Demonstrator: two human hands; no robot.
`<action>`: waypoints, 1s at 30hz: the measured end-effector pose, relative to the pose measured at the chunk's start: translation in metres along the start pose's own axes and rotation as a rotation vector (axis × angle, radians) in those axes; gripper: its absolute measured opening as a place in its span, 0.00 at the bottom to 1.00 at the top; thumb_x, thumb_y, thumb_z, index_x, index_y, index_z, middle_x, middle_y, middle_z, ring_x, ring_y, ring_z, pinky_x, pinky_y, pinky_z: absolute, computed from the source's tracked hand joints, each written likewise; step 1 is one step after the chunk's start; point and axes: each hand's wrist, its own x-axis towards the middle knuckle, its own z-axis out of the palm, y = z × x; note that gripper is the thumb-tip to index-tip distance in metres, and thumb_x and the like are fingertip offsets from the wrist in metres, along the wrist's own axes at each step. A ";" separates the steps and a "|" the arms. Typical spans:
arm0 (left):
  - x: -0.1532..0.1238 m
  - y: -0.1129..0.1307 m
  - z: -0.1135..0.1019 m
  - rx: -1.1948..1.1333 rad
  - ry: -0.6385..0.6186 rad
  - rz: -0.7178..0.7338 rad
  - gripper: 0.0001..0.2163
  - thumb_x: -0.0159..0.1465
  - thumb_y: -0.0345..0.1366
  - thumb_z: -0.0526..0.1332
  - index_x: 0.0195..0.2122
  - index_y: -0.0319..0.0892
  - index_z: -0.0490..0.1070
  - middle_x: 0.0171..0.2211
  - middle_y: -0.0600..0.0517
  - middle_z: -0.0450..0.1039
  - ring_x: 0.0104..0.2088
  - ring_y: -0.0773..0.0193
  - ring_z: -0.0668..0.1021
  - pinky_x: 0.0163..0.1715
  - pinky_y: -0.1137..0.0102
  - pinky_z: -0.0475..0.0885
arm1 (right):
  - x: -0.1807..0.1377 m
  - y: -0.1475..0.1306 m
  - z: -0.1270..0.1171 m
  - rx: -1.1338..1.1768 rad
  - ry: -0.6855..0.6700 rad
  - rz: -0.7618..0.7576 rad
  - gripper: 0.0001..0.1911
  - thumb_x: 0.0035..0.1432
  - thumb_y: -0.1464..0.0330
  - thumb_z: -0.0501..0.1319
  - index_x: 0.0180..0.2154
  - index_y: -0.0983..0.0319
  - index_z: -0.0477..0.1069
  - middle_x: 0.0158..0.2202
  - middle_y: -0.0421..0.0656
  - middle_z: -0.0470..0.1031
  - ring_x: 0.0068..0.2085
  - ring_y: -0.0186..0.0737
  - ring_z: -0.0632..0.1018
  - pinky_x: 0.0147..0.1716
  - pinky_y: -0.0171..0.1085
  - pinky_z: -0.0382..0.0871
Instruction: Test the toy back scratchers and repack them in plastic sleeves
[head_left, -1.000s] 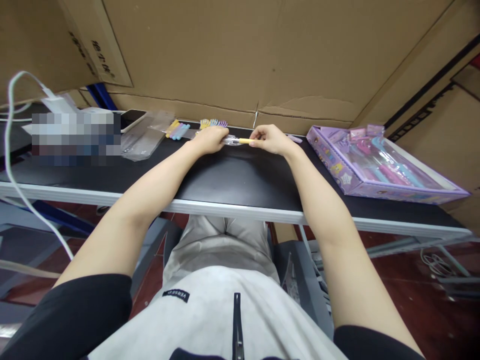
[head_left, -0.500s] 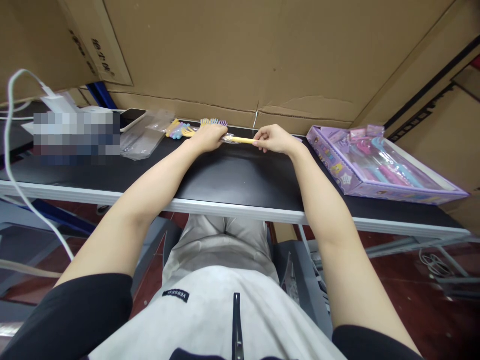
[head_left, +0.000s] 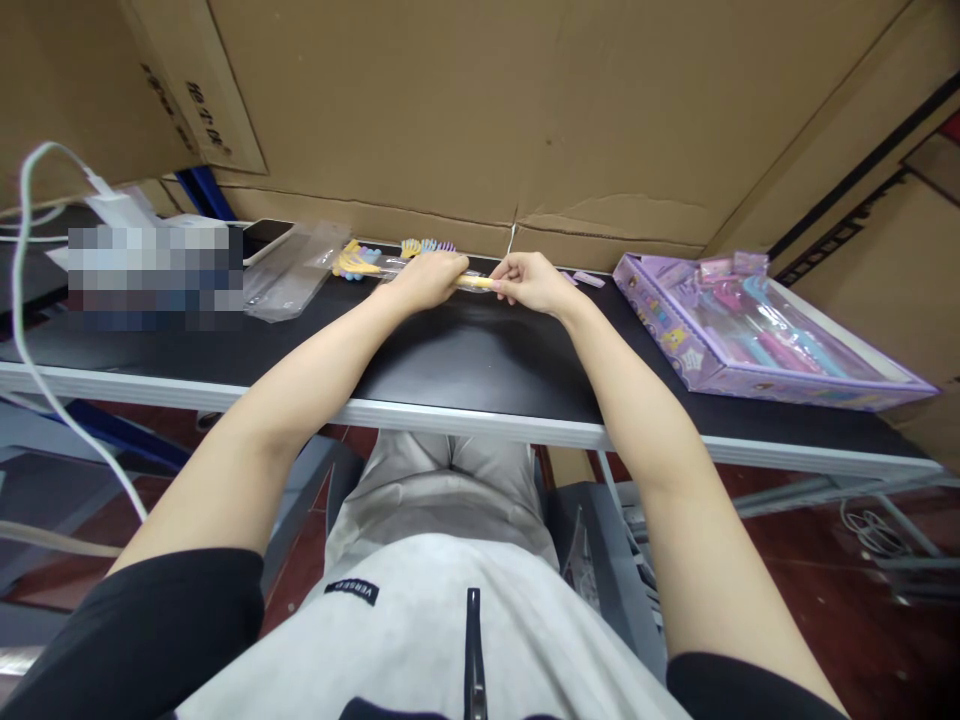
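A slim yellow stick (head_left: 474, 282) with a splayed, finger-like head (head_left: 360, 262) lies sideways across the back of the table, partly within a clear plastic sleeve (head_left: 391, 266). My left hand (head_left: 429, 278) is closed over the sleeve and the stick's middle, hiding that stretch. At the stick's right end, the fingertips of my right hand (head_left: 531, 282) pinch it. Beneath the splayed head show blue and purple bumpy pieces. Just behind my left hand lie yellow, blue and purple pronged pieces (head_left: 427, 247).
An open purple box (head_left: 697, 365) holding pink and blue items in clear wrap stands at the right. Clear plastic bags (head_left: 289, 275), a phone (head_left: 266, 238) and a white charger with cable (head_left: 120, 207) lie left. Small purple strips (head_left: 589, 279) lie right of my hand. Cardboard walls rise behind.
The yellow stick has slid left, so its head now lies over the bumpy pieces. My right hand moved left with its end, closer to my left hand, uncovering the purple strips.
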 end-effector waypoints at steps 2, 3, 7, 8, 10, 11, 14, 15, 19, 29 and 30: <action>0.000 -0.003 0.004 -0.008 0.022 0.016 0.11 0.67 0.24 0.58 0.45 0.38 0.79 0.42 0.39 0.82 0.45 0.48 0.83 0.45 0.64 0.72 | 0.001 0.001 0.000 -0.012 0.002 -0.009 0.17 0.58 0.71 0.80 0.31 0.62 0.72 0.22 0.36 0.72 0.25 0.31 0.72 0.28 0.31 0.67; 0.001 -0.005 0.006 -0.013 0.030 0.022 0.11 0.67 0.24 0.58 0.44 0.38 0.79 0.42 0.39 0.82 0.45 0.49 0.83 0.44 0.64 0.72 | 0.001 0.000 0.000 -0.018 0.000 -0.011 0.17 0.57 0.70 0.81 0.31 0.62 0.72 0.22 0.36 0.72 0.25 0.30 0.72 0.28 0.31 0.66; 0.002 -0.011 0.012 -0.037 0.066 0.075 0.10 0.67 0.25 0.58 0.42 0.39 0.79 0.41 0.39 0.81 0.44 0.49 0.82 0.44 0.63 0.72 | -0.003 -0.006 -0.001 -0.045 -0.035 -0.003 0.19 0.54 0.66 0.83 0.30 0.63 0.73 0.22 0.37 0.73 0.25 0.30 0.72 0.28 0.31 0.64; 0.003 -0.012 0.014 -0.041 0.076 0.095 0.10 0.67 0.25 0.58 0.42 0.39 0.79 0.40 0.39 0.81 0.43 0.49 0.82 0.44 0.62 0.72 | -0.004 -0.008 -0.001 -0.055 -0.057 -0.001 0.20 0.54 0.65 0.83 0.30 0.64 0.73 0.21 0.37 0.73 0.24 0.30 0.71 0.28 0.31 0.63; 0.004 -0.013 0.017 -0.046 0.096 0.133 0.10 0.68 0.25 0.58 0.42 0.38 0.79 0.40 0.39 0.80 0.43 0.48 0.81 0.44 0.61 0.71 | -0.008 -0.015 -0.003 -0.079 -0.117 0.002 0.20 0.53 0.65 0.83 0.30 0.64 0.74 0.21 0.37 0.73 0.23 0.29 0.70 0.26 0.30 0.60; 0.006 -0.013 0.018 -0.046 0.104 0.152 0.10 0.68 0.26 0.57 0.43 0.38 0.79 0.40 0.38 0.80 0.43 0.48 0.81 0.44 0.60 0.71 | -0.010 -0.018 -0.004 -0.094 -0.147 0.003 0.19 0.54 0.65 0.83 0.30 0.65 0.75 0.21 0.37 0.73 0.23 0.28 0.69 0.26 0.31 0.59; 0.008 -0.009 0.022 -0.039 0.123 0.218 0.10 0.70 0.28 0.58 0.43 0.38 0.80 0.41 0.38 0.79 0.44 0.47 0.81 0.45 0.58 0.71 | -0.017 -0.029 -0.004 -0.159 -0.204 -0.009 0.16 0.56 0.67 0.80 0.30 0.65 0.75 0.21 0.37 0.74 0.23 0.28 0.70 0.27 0.31 0.58; 0.009 -0.008 0.023 -0.035 0.124 0.241 0.09 0.71 0.29 0.59 0.43 0.38 0.80 0.42 0.38 0.79 0.45 0.47 0.81 0.46 0.58 0.71 | -0.020 -0.032 -0.003 -0.186 -0.213 -0.022 0.14 0.57 0.67 0.79 0.30 0.65 0.75 0.21 0.37 0.74 0.24 0.29 0.70 0.27 0.31 0.58; 0.010 0.001 0.028 -0.022 0.122 0.296 0.09 0.72 0.32 0.61 0.48 0.39 0.81 0.47 0.38 0.80 0.51 0.45 0.80 0.51 0.56 0.71 | -0.028 -0.043 0.005 -0.309 -0.250 -0.111 0.12 0.61 0.67 0.73 0.28 0.64 0.75 0.22 0.37 0.74 0.26 0.31 0.72 0.32 0.33 0.62; 0.009 0.010 0.040 -0.024 0.054 0.219 0.09 0.65 0.28 0.64 0.44 0.37 0.81 0.47 0.37 0.81 0.49 0.46 0.82 0.44 0.60 0.72 | -0.033 -0.053 0.021 -0.668 -0.269 -0.134 0.07 0.65 0.72 0.66 0.35 0.67 0.83 0.31 0.46 0.83 0.34 0.39 0.78 0.40 0.36 0.67; 0.009 0.010 0.039 -0.041 0.048 0.217 0.09 0.64 0.28 0.65 0.44 0.38 0.81 0.46 0.38 0.82 0.48 0.47 0.82 0.44 0.61 0.73 | -0.033 -0.053 0.021 -0.691 -0.266 -0.135 0.08 0.65 0.71 0.66 0.36 0.67 0.83 0.32 0.47 0.84 0.34 0.39 0.79 0.40 0.36 0.67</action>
